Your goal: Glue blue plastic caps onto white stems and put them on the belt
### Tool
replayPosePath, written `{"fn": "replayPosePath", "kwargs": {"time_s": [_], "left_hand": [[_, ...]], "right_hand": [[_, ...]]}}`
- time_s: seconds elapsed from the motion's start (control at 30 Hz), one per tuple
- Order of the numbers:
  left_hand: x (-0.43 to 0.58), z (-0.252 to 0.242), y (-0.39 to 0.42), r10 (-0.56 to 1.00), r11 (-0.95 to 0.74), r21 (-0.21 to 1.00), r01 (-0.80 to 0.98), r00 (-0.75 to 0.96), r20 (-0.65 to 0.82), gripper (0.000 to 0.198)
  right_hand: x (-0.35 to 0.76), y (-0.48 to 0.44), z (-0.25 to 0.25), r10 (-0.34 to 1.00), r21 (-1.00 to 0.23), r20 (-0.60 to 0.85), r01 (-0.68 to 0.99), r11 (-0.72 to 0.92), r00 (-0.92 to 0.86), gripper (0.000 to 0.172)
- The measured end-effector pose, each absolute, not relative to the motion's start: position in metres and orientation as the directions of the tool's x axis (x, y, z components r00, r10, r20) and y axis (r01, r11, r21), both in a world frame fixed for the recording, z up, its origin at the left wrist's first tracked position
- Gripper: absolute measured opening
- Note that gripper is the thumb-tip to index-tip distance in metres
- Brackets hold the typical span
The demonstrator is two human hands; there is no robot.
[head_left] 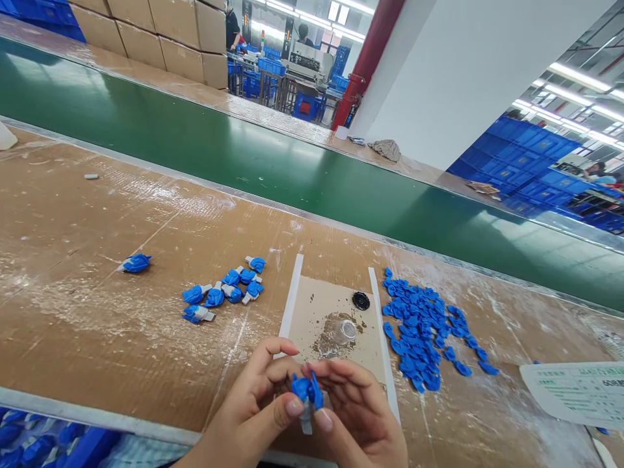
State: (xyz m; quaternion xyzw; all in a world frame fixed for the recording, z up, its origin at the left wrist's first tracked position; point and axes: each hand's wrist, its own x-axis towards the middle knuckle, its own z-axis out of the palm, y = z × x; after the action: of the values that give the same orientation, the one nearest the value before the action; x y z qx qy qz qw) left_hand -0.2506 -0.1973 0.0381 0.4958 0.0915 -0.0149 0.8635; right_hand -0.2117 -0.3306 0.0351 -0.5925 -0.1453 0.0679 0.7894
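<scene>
Between my two hands, near the front edge of the table, is a small blue and grey plastic part [303, 391]. The fingers of my left hand [260, 396] pinch it from the left, thumb on its near side. My right hand [363, 409] grips its right side with thumb and fingers. Just beyond my hands a small clear cup [345, 331] stands on a wet-stained cardboard sheet [312, 296], with a black round lid [361, 300] behind it. To the right lies a pile of loose blue pieces [414, 318]. Several blue and grey parts [229, 286] lie on the left.
A green conveyor belt [219, 153] runs behind the cardboard-covered table [97, 312]. Stacked cartons [166, 39] stand beyond it. One blue and grey part [135, 263] lies apart at left. A blue bin [92, 448] sits at lower left, and a green-printed white sheet [575, 393] at right.
</scene>
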Motion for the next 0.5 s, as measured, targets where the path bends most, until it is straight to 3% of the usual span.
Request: {"fn": "replayPosePath", "kwargs": {"time_s": [0.17, 0.33, 0.4, 0.5], "left_hand": [[-0.249, 0.036, -0.189, -0.032, 0.48, 0.849, 0.22, 0.972, -0.234, 0.041], [-0.245, 0.031, -0.175, -0.202, 0.42, 0.826, 0.376, 0.926, -0.319, 0.04], [-0.247, 0.033, -0.172, -0.147, 0.381, 0.847, 0.37, 0.929, -0.339, 0.039], [-0.256, 0.038, -0.161, 0.11, 0.218, 0.915, 0.34, 0.923, -0.369, 0.042]], "right_hand": [[-0.211, -0.33, 0.028, 0.296, -0.958, 0.285, 0.264, 0.108, 0.912, 0.034], [-0.203, -0.329, 0.026, 0.493, -0.865, 0.471, 0.494, 0.092, 0.732, 0.033], [-0.194, -0.339, 0.026, 0.517, -0.837, 0.487, 0.546, 0.046, 0.704, 0.039], [-0.166, -0.37, 0.026, 0.352, -0.785, 0.42, 0.529, -0.321, 0.837, 0.026]]}}
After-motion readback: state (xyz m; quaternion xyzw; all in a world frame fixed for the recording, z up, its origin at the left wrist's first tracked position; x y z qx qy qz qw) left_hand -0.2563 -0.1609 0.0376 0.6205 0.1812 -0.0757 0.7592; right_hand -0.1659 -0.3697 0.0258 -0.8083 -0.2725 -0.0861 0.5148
